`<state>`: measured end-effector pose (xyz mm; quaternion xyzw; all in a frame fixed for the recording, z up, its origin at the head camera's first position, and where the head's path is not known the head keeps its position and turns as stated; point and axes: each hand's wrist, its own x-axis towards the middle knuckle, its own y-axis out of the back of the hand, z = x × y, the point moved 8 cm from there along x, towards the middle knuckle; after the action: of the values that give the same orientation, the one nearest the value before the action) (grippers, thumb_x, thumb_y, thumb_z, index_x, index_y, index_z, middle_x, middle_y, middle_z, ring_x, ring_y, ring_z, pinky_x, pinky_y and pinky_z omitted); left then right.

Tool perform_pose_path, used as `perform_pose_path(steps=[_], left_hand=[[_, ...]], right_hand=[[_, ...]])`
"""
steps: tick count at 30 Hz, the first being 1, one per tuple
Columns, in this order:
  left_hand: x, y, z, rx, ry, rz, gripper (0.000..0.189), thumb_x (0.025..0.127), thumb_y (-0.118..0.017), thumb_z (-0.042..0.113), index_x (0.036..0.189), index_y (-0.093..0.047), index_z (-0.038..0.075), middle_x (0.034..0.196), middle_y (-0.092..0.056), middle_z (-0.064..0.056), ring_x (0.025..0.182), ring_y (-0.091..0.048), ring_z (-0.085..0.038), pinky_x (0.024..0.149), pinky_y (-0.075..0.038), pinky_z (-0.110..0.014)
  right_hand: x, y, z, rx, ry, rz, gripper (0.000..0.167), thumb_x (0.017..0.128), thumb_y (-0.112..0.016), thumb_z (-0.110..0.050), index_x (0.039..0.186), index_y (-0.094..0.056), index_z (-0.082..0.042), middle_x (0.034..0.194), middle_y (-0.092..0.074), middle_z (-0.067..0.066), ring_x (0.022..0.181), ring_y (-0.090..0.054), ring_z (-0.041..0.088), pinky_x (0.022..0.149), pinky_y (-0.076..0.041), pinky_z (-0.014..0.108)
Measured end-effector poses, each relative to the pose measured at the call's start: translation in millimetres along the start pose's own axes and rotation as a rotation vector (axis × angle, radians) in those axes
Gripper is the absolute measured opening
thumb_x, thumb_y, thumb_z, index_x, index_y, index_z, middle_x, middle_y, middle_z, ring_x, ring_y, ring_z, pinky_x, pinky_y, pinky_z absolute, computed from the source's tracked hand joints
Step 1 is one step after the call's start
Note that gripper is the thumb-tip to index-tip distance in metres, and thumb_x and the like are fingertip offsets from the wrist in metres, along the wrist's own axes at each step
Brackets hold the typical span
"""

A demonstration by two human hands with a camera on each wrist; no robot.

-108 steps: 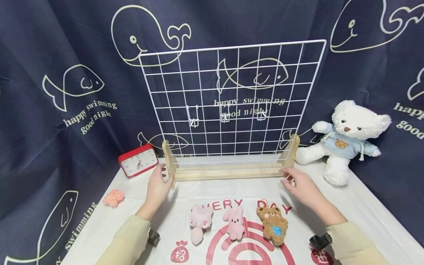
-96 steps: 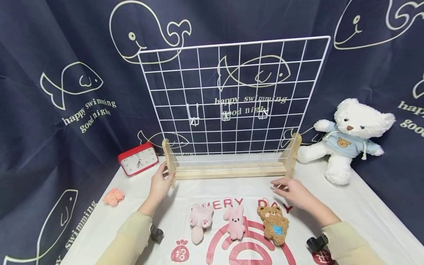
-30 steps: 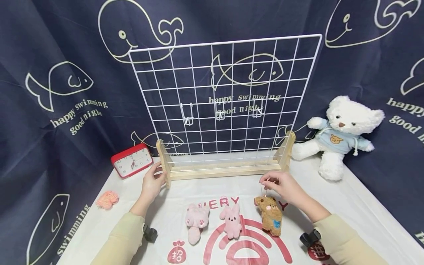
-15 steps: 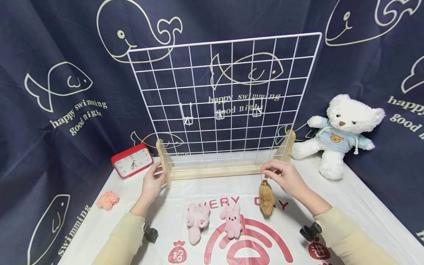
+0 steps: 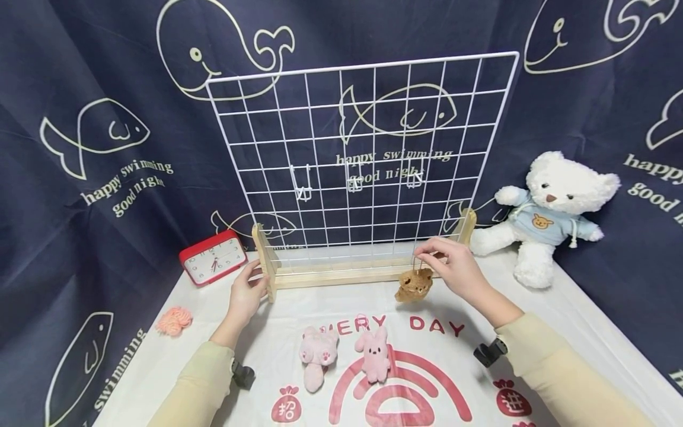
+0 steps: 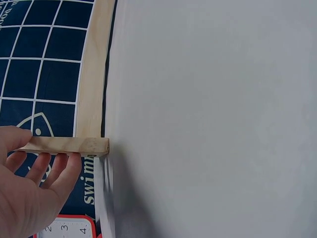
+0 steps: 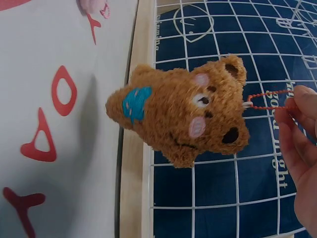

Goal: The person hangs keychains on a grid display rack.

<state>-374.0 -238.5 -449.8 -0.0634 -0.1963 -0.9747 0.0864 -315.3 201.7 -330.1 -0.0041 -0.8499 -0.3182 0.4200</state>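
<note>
My right hand (image 5: 453, 270) pinches the thin cord loop (image 7: 270, 93) of a brown bear plush keychain (image 7: 183, 106). The bear hangs in front of the lower right of a white wire grid (image 5: 363, 67), off the table; its front, with a blue patch, shows in the right wrist view. My left hand (image 5: 246, 298) grips the left end piece of the wooden stand (image 6: 69, 145), thumb on one side and fingers on the other. Three white hooks, a left hook (image 5: 303, 193), a middle hook (image 5: 354, 184) and a right hook (image 5: 414, 178), hang bare on the grid.
A pink plush with a tail (image 5: 318, 353) and a pink bunny plush (image 5: 375, 354) lie on the white tablecloth (image 5: 256, 367). At the left are a red alarm clock (image 5: 213, 261) and a coral yarn bundle (image 5: 174, 321). A white teddy bear (image 5: 549, 219) sits at the right.
My right hand has taken the brown bear by its cord and lifted it off the table, up toward the grid, the bear turning as it hangs. The left hand stays at the stand.
</note>
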Motion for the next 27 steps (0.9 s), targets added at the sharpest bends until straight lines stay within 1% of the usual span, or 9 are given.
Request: perform_pose_path(steps=[4, 9, 14, 17, 23, 27], left_hand=[[0.4, -1.0, -1.8, -0.012, -0.004, -0.006, 0.050, 0.099, -0.063, 0.004, 0.147, -0.049, 0.002, 0.134, -0.059, -0.029, 0.116, -0.063, -0.044, 0.075, -0.061, -0.021], [0.5, -0.2, -1.3, -0.010, -0.006, -0.006, 0.049, 0.099, -0.063, 0.004, 0.147, -0.049, 0.002, 0.134, -0.059, -0.029, 0.115, -0.063, -0.044, 0.075, -0.061, -0.021], [1.0, -0.3, 1.2, -0.006, -0.008, -0.008, 0.047, 0.100, -0.063, 0.004, 0.145, -0.051, 0.002, 0.133, -0.059, -0.028, 0.117, -0.062, -0.044, 0.077, -0.062, -0.024], [0.5, -0.6, 1.3, -0.002, -0.006, -0.009, 0.046, 0.100, -0.063, 0.004, 0.144, -0.052, 0.003, 0.133, -0.060, -0.027, 0.118, -0.062, -0.044, 0.079, -0.062, -0.026], [-0.8, -0.4, 1.8, -0.005, -0.014, 0.001, 0.044, 0.099, -0.062, 0.002, 0.142, -0.053, 0.000, 0.131, -0.060, -0.029, 0.117, -0.062, -0.047, 0.081, -0.063, -0.032], [-0.2, -0.4, 1.7, -0.006, -0.016, 0.009, 0.042, 0.099, -0.062, 0.002, 0.140, -0.054, 0.000, 0.130, -0.060, -0.029, 0.117, -0.062, -0.046, 0.080, -0.063, -0.030]], right_hand=[[7.5, 3.6, -1.2, -0.004, 0.012, 0.035, 0.018, 0.084, -0.075, 0.011, 0.092, -0.075, -0.006, 0.089, -0.073, 0.002, 0.079, -0.064, 0.006, 0.067, -0.054, 0.012], [19.4, 12.9, -6.9, -0.002, 0.056, 0.070, 0.020, 0.083, -0.076, 0.013, 0.091, -0.075, -0.006, 0.087, -0.073, 0.002, 0.078, -0.063, 0.004, 0.068, -0.053, 0.010], [35.9, 27.1, -19.0, -0.005, 0.117, 0.118, 0.022, 0.081, -0.076, 0.015, 0.091, -0.075, -0.004, 0.088, -0.073, 0.005, 0.078, -0.062, 0.003, 0.071, -0.051, 0.009], [45.2, 35.9, -25.8, -0.014, 0.140, 0.147, 0.021, 0.081, -0.077, 0.016, 0.091, -0.075, -0.002, 0.088, -0.072, 0.006, 0.078, -0.061, 0.001, 0.071, -0.050, 0.008], [63.8, 49.2, -37.5, -0.012, 0.147, 0.198, 0.016, 0.084, -0.076, 0.012, 0.091, -0.076, -0.002, 0.090, -0.072, 0.009, 0.083, -0.060, 0.000, 0.073, -0.049, 0.010], [72.8, 55.7, -42.3, -0.019, 0.141, 0.235, 0.014, 0.086, -0.075, 0.012, 0.091, -0.076, -0.002, 0.091, -0.072, 0.012, 0.084, -0.059, 0.000, 0.073, -0.048, 0.011]])
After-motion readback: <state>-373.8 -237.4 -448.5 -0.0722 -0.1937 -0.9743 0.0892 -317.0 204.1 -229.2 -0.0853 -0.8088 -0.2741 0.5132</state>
